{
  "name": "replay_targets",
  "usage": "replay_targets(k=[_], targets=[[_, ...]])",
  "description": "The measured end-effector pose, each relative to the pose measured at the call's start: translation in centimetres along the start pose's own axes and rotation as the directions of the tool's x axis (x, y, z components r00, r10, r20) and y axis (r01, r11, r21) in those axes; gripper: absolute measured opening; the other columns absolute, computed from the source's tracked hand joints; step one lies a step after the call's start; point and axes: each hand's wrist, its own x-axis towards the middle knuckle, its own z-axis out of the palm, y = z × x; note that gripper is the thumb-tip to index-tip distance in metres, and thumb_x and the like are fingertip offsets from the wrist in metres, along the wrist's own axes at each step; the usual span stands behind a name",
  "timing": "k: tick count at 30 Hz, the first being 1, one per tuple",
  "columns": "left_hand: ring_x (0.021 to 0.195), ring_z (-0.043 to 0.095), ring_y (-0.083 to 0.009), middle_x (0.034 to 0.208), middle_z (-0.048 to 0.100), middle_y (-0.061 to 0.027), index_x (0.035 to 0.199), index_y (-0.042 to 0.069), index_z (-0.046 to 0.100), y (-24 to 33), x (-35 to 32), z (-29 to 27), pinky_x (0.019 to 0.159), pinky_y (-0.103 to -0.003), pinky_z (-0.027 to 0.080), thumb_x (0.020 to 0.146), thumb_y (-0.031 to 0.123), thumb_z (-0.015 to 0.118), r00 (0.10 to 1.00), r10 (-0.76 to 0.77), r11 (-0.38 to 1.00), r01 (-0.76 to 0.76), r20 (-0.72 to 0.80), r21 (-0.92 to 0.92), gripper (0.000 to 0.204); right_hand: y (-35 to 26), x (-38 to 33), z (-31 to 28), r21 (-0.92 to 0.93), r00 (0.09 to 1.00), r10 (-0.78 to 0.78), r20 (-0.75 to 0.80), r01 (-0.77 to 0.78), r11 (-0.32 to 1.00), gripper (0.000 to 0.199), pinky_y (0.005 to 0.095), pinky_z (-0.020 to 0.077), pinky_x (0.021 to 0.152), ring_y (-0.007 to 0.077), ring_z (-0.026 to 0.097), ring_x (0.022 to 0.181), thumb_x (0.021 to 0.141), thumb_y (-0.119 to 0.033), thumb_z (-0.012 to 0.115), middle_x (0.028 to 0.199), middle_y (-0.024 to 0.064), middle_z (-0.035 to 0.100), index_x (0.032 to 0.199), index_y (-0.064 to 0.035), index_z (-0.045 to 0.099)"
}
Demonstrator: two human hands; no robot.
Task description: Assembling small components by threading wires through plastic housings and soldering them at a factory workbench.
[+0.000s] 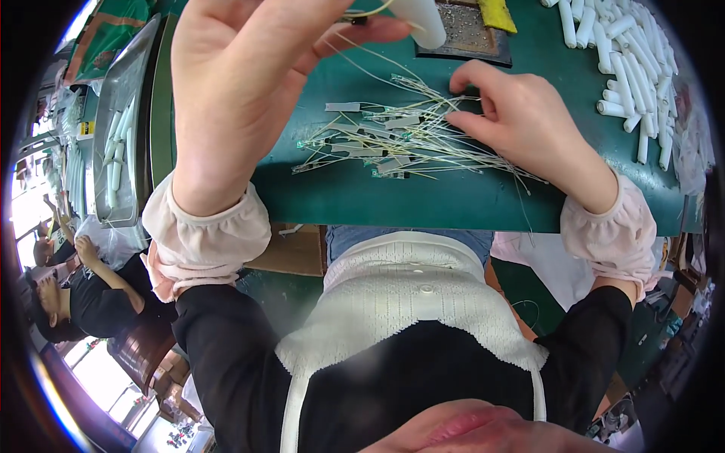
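Note:
My left hand (245, 90) is raised above the table, close to the view, with its fingers closed round a white tube (421, 23). Thin pale wires come out by the tube, and a small dark piece shows near the fingers. My right hand (525, 113) reaches into a pile of wired parts (377, 140). Its fingers are curled, with a thin wire (470, 98) running in between thumb and forefinger; the grip itself is partly hidden. The pile's parts are flat grey pieces with small green circuit boards and long pale wires, tangled together on the green table.
Many white tubes (634, 72) lie heaped at the far right beside clear plastic. A dark tray (462, 34) with a yellow sponge (497, 15) stands at the back. On the left, a metal tray (106, 162) holds white tubes. Another person (91, 291) sits beyond it.

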Motion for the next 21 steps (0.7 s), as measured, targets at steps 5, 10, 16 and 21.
replay_targets(k=[5, 10, 16, 21], targets=[[0.102, 0.062, -0.0350, 0.102, 0.060, -0.0242, 0.088, 0.002, 0.046, -0.6, -0.2, -0.5, 0.070, -0.032, 0.060, 0.093, 0.011, 0.053, 1.000, 0.000, 1.000, 0.001, -0.022, 0.027, 0.013, 0.5, -0.4, -0.3, 0.081, 0.999, 0.021, 0.051, -0.025, 0.996, 0.014, 0.0305, 0.0360, 0.046, 0.0176, 0.046, 0.047, 0.079, -0.011, 0.067, 0.059, 0.0090, 0.052, 0.090, -0.0034, 0.062], [0.101, 0.062, -0.0338, 0.101, 0.060, -0.0236, 0.088, 0.003, 0.046, -0.6, -0.9, -1.0, 0.068, -0.030, 0.060, 0.092, 0.014, 0.054, 0.997, 0.013, 0.997, -0.008, -0.074, 0.076, 0.014, 0.2, -1.4, -1.1, 0.190, 0.995, 0.088, 0.039, -0.094, 0.977, 0.009, 0.0220, 0.0353, 0.048, 0.0075, 0.043, 0.051, 0.084, -0.005, 0.063, 0.063, 0.0051, 0.056, 0.092, -0.0008, 0.064], [0.100, 0.063, -0.0328, 0.097, 0.061, -0.0213, 0.088, 0.004, 0.046, -0.5, -1.4, -2.2, 0.067, -0.029, 0.059, 0.092, 0.017, 0.055, 0.998, 0.018, 0.995, -0.011, -0.068, 0.096, 0.016, 0.1, -2.4, -1.6, 0.307, 0.965, 0.258, 0.036, -0.257, 0.917, 0.006, 0.0196, 0.0287, 0.047, 0.0015, 0.038, 0.054, 0.085, -0.004, 0.062, 0.061, -0.0030, 0.048, 0.090, 0.0000, 0.063], [0.115, 0.051, -0.0393, 0.114, 0.052, -0.0217, 0.100, 0.003, 0.045, 1.0, -3.2, -1.5, 0.074, -0.036, 0.061, 0.098, 0.015, 0.045, 0.900, 0.109, 0.916, -0.256, -0.423, -0.309, 0.012, 0.5, -2.1, -1.0, 0.299, 0.966, 0.246, 0.086, -0.260, 0.918, 0.006, 0.0204, 0.0271, 0.046, 0.0021, 0.036, 0.053, 0.085, -0.005, 0.062, 0.060, -0.0029, 0.046, 0.089, -0.0008, 0.061]])
